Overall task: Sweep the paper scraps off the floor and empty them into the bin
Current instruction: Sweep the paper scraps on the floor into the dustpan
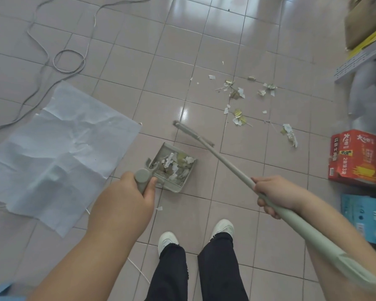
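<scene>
Two hands are busy. Right hand (274,195) grips the long broom (226,164). Left hand (128,196) wraps round the dustpan (174,168) handle, the pan just past it, holding scraps. More paper scraps (239,95) lie far ahead of the right hand.

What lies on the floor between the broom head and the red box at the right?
In the head view, loose paper scraps lie on the tiles between the broom head and the red box, with another cluster nearer the box.
</scene>
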Available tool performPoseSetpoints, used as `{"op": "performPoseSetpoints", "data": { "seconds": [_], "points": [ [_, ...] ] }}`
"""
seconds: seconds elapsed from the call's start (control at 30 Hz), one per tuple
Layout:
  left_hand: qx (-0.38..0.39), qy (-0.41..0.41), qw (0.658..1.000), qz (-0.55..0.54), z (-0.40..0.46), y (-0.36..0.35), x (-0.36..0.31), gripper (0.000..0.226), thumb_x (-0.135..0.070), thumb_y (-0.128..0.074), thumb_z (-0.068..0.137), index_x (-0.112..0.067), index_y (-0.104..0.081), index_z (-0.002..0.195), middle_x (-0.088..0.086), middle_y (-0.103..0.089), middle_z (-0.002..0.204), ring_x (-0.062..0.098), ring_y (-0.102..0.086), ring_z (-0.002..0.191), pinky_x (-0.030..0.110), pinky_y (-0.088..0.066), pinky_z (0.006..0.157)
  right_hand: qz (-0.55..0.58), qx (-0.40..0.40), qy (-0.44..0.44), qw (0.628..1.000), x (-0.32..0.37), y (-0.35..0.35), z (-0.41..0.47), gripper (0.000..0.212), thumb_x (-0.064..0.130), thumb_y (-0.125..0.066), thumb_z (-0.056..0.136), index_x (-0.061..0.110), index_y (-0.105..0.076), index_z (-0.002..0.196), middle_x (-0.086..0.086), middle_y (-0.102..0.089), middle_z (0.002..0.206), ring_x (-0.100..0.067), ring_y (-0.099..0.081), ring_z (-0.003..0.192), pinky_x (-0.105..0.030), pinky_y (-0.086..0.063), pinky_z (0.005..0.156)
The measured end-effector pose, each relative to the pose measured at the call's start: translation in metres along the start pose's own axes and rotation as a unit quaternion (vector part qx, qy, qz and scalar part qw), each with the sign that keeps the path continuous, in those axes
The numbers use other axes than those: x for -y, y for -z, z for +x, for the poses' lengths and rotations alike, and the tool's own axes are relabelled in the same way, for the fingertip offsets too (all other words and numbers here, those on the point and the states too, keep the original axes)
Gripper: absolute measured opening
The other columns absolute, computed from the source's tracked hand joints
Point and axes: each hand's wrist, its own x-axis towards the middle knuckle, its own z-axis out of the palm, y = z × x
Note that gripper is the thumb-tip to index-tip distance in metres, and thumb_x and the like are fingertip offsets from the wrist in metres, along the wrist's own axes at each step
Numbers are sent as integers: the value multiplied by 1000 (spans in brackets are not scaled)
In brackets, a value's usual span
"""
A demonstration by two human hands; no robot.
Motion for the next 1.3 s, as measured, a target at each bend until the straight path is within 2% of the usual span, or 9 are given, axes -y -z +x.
{"op": "performPoseSetpoints", "data": {
  "seconds": [0.1, 0.23, 0.4, 0.63, 0.83, 0.97, 1.03, 1.17, 1.3],
  "points": [
    [0, -4, 1000, -3, 1, 2, 3, 39, -50, -42, 91, -12, -47, 82, 8, -56, 70, 32, -52, 70, 36, -44, 62, -11, -19, -8, 1000, 0, -13, 21, 36, 8, -36, 92, 5, -51, 125, -9, -47, 60, -17, -40, 36, -17, -33, 42],
    [-5, 2, 1000, -12, -2, 8, 10, 39, -51, -42, 89, -13, -49, 81, 5, -56, 67, 33, -54, 69, 34, -43, 59, 8, 1, -42, 999, -7, -37, 42, 30, 12, -38, 91, 8, -52, 117, -8, -50, 60, -15, -43, 33, -18, -36, 42],
    [10, 7, 1000, -10, -13, 5, 16, 36, -50, -43, 90, -15, -45, 78, 1, -51, 61, 30, -50, 64, 33, -38, 56, -7, 43, -24, 999, -11, -65, 31, 38, 10, -36, 94, 7, -49, 129, -8, -46, 62, -16, -42, 35, -15, -33, 41],
    [5, 16, 1000, -9, -9, 4, 10, 40, -49, -42, 91, -11, -46, 79, 3, -49, 63, 31, -50, 67, 34, -40, 59, -76, 91, -25, 993, 0, -84, 7, 18, 11, -35, 92, 16, -52, 92, -6, -46, 59, -15, -41, 29, -13, -36, 39],
    [-1, 9, 1000, -11, -13, 2, 9, 39, -49, -44, 90, -12, -43, 76, 0, -44, 59, 30, -45, 65, 33, -36, 58, -100, 110, -25, 989, 1, -76, -11, 21, 10, -35, 91, 14, -54, 99, -7, -45, 59, -15, -41, 30, -13, -36, 37],
    [-3, 5, 1000, -1, -12, 1, 11, 39, -49, -43, 91, -11, -46, 80, 5, -50, 68, 30, -47, 69, 33, -38, 61, -157, 101, -9, 982, 5, -60, -12, 34, 11, -37, 93, 10, -55, 122, -7, -51, 62, -14, -44, 34, -13, -36, 38],
    [-5, 5, 1000, -2, -13, 0, 13, 39, -49, -43, 91, -11, -47, 80, 6, -51, 68, 31, -47, 69, 34, -38, 60, -134, 91, -18, 987, 7, -42, -13, 37, 13, -39, 93, 13, -50, 129, -7, -50, 61, -12, -43, 30, -12, -34, 37],
    [-7, 6, 1000, 0, -19, -2, 16, 38, -48, -44, 91, -12, -44, 78, 5, -48, 66, 31, -46, 69, 34, -38, 61, -99, 62, -7, 993, 7, -26, -16, 37, 11, -37, 94, 26, -49, 126, -8, -48, 60, -13, -42, 30, -12, -33, 35],
    [-20, 4, 1000, 2, -26, -6, 20, 39, -49, -44, 91, -11, -45, 80, 5, -48, 67, 31, -45, 69, 34, -37, 61, -118, 29, 10, 992, 3, -52, -1, 35, 10, -36, 94, 10, -54, 123, -9, -50, 62, -17, -44, 36, -16, -37, 40]
  ]
}}
